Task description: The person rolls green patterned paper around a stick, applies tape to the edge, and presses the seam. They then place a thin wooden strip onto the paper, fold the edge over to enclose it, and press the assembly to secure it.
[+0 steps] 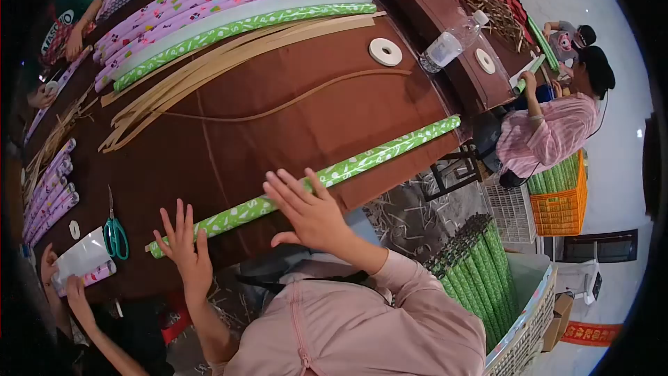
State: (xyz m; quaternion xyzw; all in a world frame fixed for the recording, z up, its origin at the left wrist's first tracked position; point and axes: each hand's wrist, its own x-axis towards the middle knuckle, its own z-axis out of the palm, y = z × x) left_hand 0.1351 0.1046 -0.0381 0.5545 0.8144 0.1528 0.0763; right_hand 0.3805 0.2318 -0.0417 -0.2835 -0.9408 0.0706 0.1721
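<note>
A long tube wrapped in green paper with a white print lies slantwise along the near side of the brown table. My left hand is on its left end, fingers spread and flat. Further right, my right hand rests over the tube's middle, its fingers stretched out and the thumb apart. Neither hand grips the tube; the palms hide parts of it. Beyond it lie a thin brown strip and a bundle of tan strips.
Teal-handled scissors, a white tape roll and a plastic bottle are on the table. Purple printed rolls lie at the back. Green tubes fill a basket at right. Co-workers sit left and right; one's hands handle paper.
</note>
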